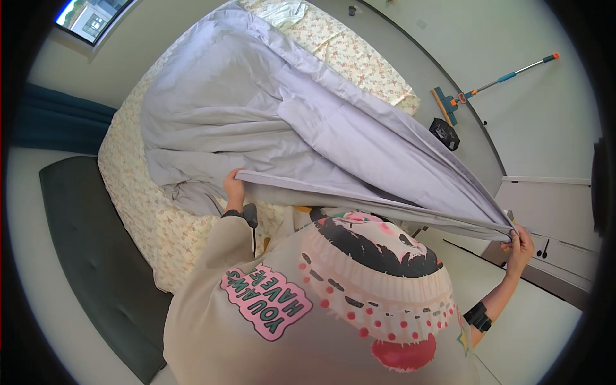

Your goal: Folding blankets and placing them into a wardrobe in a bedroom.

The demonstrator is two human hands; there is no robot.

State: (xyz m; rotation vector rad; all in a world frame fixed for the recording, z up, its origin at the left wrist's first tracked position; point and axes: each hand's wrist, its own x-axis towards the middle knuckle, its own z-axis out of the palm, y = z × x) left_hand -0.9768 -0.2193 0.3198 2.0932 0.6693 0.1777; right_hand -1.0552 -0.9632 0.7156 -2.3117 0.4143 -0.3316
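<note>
A light grey-lavender duvet cover [231, 96] lies spread and wrinkled over a bed with a floral fitted sheet [130, 211]. My left hand [234, 188] grips the cover's near edge beside the middle of the bed. Out to the right, my right hand [520, 248] pinches a gathered corner of the same cover, held off the bed. Between both hands the edge is stretched fairly taut, with an open fold above it showing paler fabric inside. Both forearms wear dark bands.
A dark padded headboard [96, 269] stands at the left, near a blue curtain [67, 118]. At the right, a flat mop [447, 106] leans by the wall beside a black plastic bag [444, 134]. A crumpled pale plastic bag [284, 13] lies on the bed's far end.
</note>
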